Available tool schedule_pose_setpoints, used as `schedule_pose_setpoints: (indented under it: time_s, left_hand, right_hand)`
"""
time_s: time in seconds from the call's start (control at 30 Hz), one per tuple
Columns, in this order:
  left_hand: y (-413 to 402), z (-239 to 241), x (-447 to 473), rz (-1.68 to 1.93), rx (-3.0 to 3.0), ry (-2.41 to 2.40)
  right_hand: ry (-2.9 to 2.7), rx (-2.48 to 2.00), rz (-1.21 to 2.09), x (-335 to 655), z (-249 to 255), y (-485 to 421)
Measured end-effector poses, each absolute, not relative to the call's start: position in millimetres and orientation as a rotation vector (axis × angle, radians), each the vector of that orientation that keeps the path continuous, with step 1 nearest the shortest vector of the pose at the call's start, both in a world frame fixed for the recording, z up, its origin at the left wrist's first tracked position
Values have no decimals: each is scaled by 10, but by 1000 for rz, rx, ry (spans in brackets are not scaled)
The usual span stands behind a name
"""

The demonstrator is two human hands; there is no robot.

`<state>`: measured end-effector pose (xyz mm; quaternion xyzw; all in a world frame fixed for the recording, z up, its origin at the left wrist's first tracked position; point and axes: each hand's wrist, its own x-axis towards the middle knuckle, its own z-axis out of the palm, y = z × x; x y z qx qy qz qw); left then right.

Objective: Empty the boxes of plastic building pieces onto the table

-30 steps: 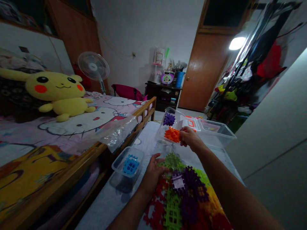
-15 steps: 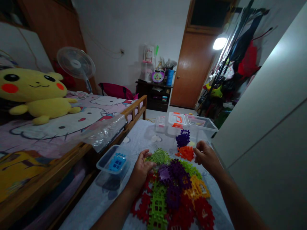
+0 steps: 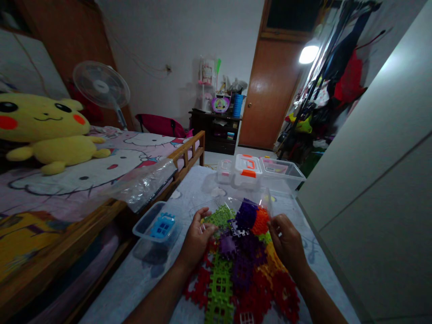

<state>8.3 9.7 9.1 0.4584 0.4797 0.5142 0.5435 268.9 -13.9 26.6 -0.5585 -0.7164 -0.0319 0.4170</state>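
Note:
A heap of colourful interlocking grid blocks lies on the grey-clothed table in front of me. My right hand is closed on a clear container, tilted at the far edge of the heap, with purple blocks and orange blocks inside. My left hand sits at the heap's left side. Its fingers curl on the rim of a second clear container holding green blocks.
A small clear tub with a blue block stands left of my left hand. A clear storage box with orange latches is at the far end. A plastic bag hangs over the wooden bed rail. A grey panel borders the right.
My right hand has brought the clear container with purple and orange blocks down from the far end of the table onto the heap near me. My left hand has stayed by the green blocks.

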Motion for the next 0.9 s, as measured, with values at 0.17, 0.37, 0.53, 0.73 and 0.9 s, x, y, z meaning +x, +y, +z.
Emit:
schedule_pose_setpoints:
  time_s: [0.17, 0.37, 0.53, 0.73, 0.9]
  left_hand:
    - [104, 48, 79, 1244, 1118, 1132]
    - [56, 34, 96, 1308, 1282, 1166]
    - [-15, 89, 101, 1320, 1440, 1315]
    - [-21, 61, 88, 1396, 1559, 1302]
    - [-30, 53, 86, 1501, 1568, 1293]
  right_hand:
    - [-1763, -1378, -125, 2731, 258, -166]
    - [-1741, -1285, -164, 2722, 359, -254]
    - [-1760, -1130, -122, 2677, 412, -322]
    - [-1734, -1107, -218, 2649, 450, -319]
    - [-1657, -1140, -322, 2647, 480, -303]
